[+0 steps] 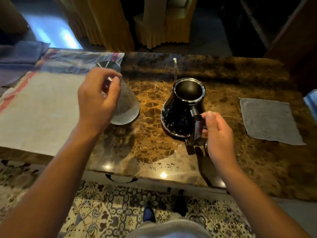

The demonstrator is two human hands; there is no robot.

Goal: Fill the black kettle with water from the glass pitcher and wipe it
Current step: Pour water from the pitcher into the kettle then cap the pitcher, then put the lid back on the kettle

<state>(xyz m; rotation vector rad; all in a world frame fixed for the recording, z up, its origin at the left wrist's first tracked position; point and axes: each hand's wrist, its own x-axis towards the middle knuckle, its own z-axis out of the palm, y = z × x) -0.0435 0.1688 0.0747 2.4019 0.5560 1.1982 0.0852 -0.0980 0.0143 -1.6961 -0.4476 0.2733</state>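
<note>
While lidless kettle point(181, 109) stands, right hand point(217, 133) around its handle.

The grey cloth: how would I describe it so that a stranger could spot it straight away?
Start at the brown marble table and look to its right-hand part, past the black kettle whose handle the right hand touches. There the grey cloth lies flat and alone on the stone. It is small, square and plain grey, unlike the large beige mat on the left side.

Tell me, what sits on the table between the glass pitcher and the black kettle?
Nothing: the head view shows only bare marble table between the glass pitcher and the black kettle.
</note>
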